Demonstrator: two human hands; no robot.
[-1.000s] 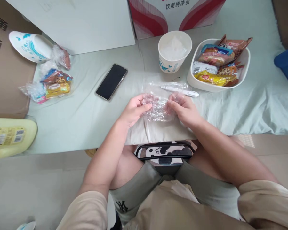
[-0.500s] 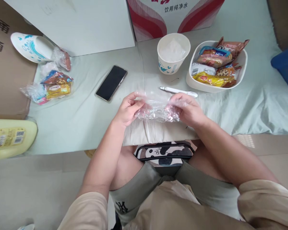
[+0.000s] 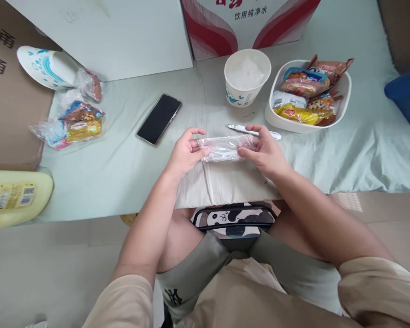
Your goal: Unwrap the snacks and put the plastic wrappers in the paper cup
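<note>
Since the earlier frame, the crumpled clear plastic bag (image 3: 224, 148) has been flattened into a strip over the bench (image 3: 123, 173). My left hand (image 3: 185, 154) and right hand (image 3: 264, 152) each pinch one end; slick film may slip, springing toward the white pen (image 3: 254, 132) at 12 o'clock.

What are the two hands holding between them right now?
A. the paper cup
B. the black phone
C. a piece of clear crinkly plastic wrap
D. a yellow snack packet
C: the left hand and the right hand each grip one end of the clear plastic wrap, stretched flat between them, while the phone and paper cup lie untouched on the table.
</note>
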